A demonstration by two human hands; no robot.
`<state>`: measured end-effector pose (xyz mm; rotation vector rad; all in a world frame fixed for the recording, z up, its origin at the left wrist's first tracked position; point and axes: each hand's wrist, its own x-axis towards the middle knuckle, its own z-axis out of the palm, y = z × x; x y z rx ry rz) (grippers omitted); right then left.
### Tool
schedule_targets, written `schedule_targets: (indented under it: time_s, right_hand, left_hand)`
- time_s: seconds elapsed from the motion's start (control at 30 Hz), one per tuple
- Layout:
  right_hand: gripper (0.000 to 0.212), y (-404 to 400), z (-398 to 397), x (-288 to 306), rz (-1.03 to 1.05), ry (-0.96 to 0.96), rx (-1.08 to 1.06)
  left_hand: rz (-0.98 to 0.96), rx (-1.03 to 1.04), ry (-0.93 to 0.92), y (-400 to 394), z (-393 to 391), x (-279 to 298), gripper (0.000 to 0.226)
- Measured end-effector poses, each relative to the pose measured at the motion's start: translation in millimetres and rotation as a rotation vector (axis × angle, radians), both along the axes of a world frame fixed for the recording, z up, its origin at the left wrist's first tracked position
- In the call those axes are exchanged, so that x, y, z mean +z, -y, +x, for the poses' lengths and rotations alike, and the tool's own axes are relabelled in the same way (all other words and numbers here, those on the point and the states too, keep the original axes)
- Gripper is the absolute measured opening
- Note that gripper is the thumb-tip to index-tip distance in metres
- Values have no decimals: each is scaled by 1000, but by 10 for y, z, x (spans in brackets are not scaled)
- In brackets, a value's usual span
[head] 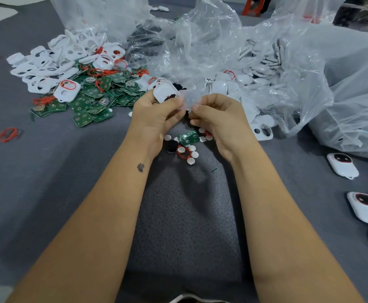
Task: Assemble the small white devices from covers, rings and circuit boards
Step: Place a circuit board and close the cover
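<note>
Plastic bags (233, 51) crowd behind circuit boards (95, 99)

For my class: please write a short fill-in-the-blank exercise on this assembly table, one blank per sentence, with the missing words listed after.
1. The left hand grips a white ____.
2. The heap of circuit boards is coloured ____.
3. The loose ring on the grey table is coloured ____.
4. The finished devices lie to the person's ____.

Missing words: cover; green; red; right
</note>
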<state>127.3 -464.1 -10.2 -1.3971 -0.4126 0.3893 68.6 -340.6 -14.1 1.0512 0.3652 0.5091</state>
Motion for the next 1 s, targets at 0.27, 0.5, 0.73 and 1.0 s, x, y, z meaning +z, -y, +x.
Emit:
schedule_targets:
  time_s: [0.27, 0.5, 0.73, 1.0]
  right_hand:
    - [12, 30, 29, 9, 75, 79, -86]
    - [11, 70, 27, 50, 69, 164, -152]
    - [12, 125, 16, 123, -25, 288, -122]
    - [20, 88, 0, 94, -154, 378, -98]
  left_hand:
    - [-178, -54, -47, 1, 2, 56, 20]
    - [-147, -233, -43, 10, -58, 73, 41]
    - [-50, -341, -148, 23, -65, 79, 47]
    - [30, -355, -175, 32, -56, 63, 46]
